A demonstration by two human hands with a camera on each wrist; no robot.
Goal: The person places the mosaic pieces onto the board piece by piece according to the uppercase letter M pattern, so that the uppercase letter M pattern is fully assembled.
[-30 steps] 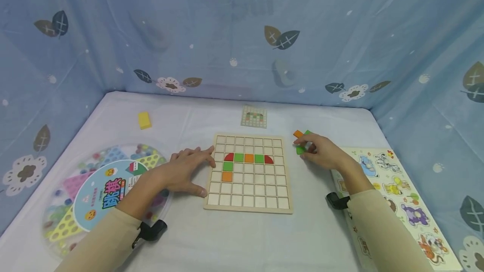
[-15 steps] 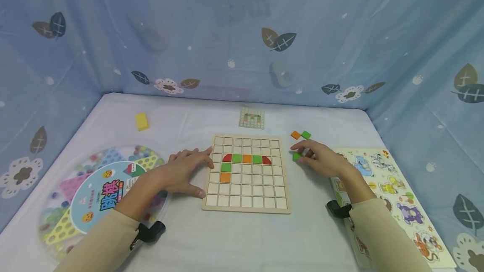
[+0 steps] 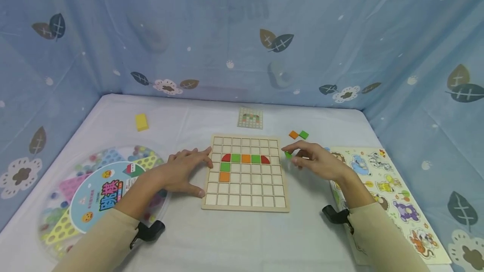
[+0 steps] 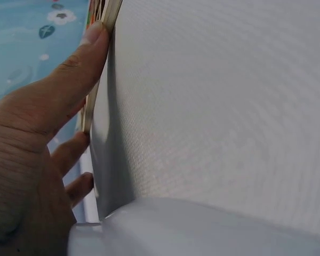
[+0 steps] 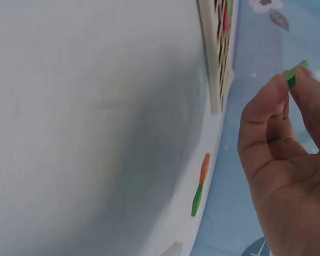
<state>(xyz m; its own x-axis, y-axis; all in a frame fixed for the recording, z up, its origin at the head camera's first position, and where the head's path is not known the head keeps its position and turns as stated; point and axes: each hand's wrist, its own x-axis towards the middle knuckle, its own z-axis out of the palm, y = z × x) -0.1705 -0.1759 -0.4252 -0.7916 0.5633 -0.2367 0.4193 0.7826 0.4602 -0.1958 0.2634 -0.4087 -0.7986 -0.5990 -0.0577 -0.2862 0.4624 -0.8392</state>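
Note:
A wooden grid board (image 3: 245, 188) lies mid-table with a row of red, green and orange tiles, plus a green and an orange tile stepping down on its left. My left hand (image 3: 185, 172) rests along the board's left edge, fingers spread and thumb at the near corner; the left wrist view shows the thumb (image 4: 77, 66) against the board's side. Just off the board's right edge, my right hand (image 3: 317, 160) pinches a green tile (image 5: 295, 73) between thumb and finger, raised above the cloth. Beyond it lie a loose orange tile (image 3: 293, 134) and a green tile (image 3: 304, 134).
A small pattern card (image 3: 250, 118) lies behind the board. At the left are a round checkers box (image 3: 113, 196) and a yellow block (image 3: 141, 122). An animal puzzle board (image 3: 397, 205) lies under the right forearm. A blue curtain surrounds the white table.
My right hand has picked up a green tile from the loose ones and moved left and nearer, toward the board's right edge. My left hand has stayed on the board.

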